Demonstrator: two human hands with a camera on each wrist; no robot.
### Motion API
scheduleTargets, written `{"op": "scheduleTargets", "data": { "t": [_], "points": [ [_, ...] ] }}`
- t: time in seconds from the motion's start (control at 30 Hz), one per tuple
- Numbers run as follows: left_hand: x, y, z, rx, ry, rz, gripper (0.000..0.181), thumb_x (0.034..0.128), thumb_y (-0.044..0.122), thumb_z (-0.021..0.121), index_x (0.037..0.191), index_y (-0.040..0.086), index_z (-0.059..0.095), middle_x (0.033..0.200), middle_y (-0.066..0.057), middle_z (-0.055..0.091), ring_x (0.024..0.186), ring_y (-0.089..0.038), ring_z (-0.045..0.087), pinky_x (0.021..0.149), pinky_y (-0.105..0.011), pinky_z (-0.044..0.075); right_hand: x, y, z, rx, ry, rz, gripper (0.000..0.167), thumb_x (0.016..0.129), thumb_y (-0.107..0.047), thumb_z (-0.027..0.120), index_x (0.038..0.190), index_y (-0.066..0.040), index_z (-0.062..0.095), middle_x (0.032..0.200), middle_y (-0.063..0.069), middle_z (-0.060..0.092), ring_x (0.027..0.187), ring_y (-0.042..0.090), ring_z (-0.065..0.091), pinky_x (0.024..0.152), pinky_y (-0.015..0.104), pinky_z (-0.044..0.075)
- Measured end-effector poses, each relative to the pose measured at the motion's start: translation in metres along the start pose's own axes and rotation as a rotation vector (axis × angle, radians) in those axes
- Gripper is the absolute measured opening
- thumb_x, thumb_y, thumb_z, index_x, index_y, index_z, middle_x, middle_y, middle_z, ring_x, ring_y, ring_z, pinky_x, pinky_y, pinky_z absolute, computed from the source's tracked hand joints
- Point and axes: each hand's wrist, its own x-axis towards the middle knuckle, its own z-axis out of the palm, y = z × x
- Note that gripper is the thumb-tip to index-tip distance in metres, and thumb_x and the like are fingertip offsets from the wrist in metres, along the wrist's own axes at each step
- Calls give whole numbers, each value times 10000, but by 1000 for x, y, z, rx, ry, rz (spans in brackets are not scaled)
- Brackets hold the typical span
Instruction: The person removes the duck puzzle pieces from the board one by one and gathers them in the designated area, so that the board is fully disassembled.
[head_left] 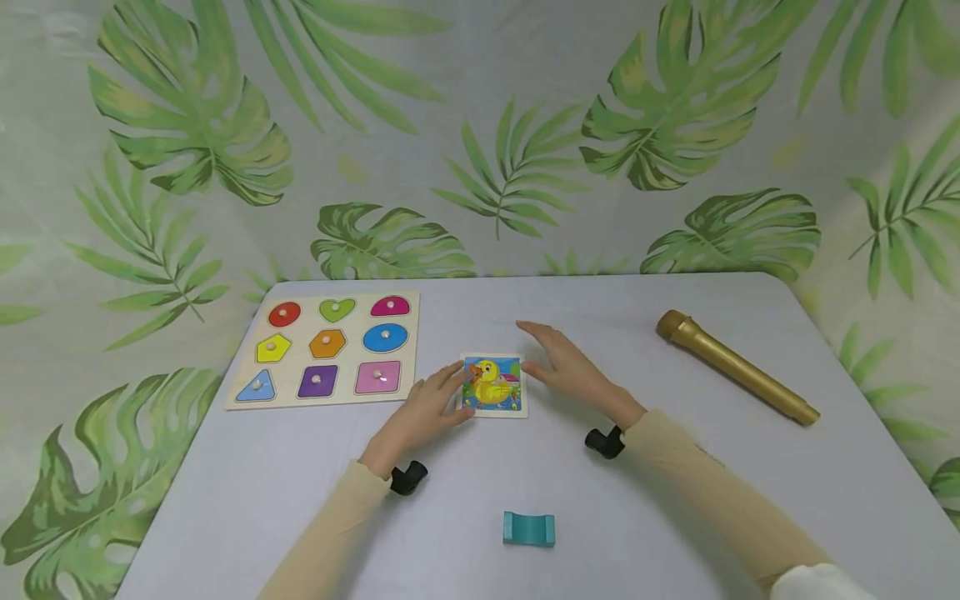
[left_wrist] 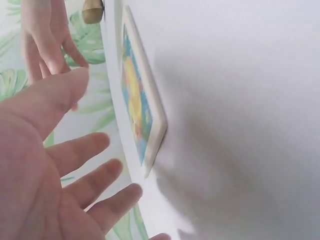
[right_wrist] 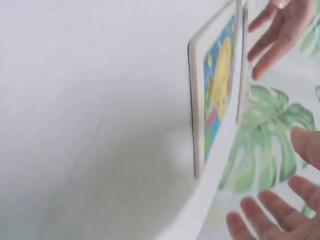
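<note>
A small square puzzle with a yellow duck [head_left: 492, 386] lies flat on the white table. At its left edge in the head view is my left hand [head_left: 425, 412], fingers spread; the left wrist view shows a gap between that hand [left_wrist: 75, 145] and the puzzle [left_wrist: 135, 95]. My right hand [head_left: 573, 371] hovers at the puzzle's right side, fingers extended. In the right wrist view the right hand [right_wrist: 285, 210] is apart from the puzzle [right_wrist: 217, 85] and holds nothing.
A wooden board [head_left: 292, 381] with several knobbed coloured shapes lies at the left. A gold microphone [head_left: 738, 367] lies at the right. A small teal block [head_left: 528, 529] sits near the front of the table [head_left: 660, 533]. Leaf-printed cloth hangs behind.
</note>
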Motion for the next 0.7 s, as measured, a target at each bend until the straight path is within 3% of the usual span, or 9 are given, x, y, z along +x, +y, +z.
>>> {"op": "scheduleTargets", "data": {
  "t": [0.13,0.27,0.57,0.7],
  "points": [
    [-5,2,7,-4,-42,28,600,939,325,616,1438,53,422,1500,-132,337,1373,-319,298,1058,-630,207,15,-4,19,101,-85,-10,623,897,-63,663,1445,-28,371,1424,172,425,1233,346,463,995,468,406],
    [-6,2,12,35,-48,36,587,946,350,601,1427,56,440,1487,-109,367,1378,-283,298,1064,-633,184,29,-7,34,128,-144,-4,571,888,-22,655,1408,-18,420,1364,176,488,1168,326,517,967,432,439],
    [-3,4,18,97,-9,52,558,932,363,619,1377,46,506,1421,-126,432,1321,-277,375,1029,-649,240,54,-13,47,17,-219,2,380,845,1,647,1221,-5,592,1156,97,598,1041,239,555,937,373,445],
    [-2,5,19,120,-13,46,561,922,360,635,1373,49,513,1410,-130,442,1309,-285,377,1023,-644,255,60,-15,50,-27,-231,-5,374,815,24,670,1185,7,618,1129,95,593,1038,237,556,943,359,446]
  ]
}}
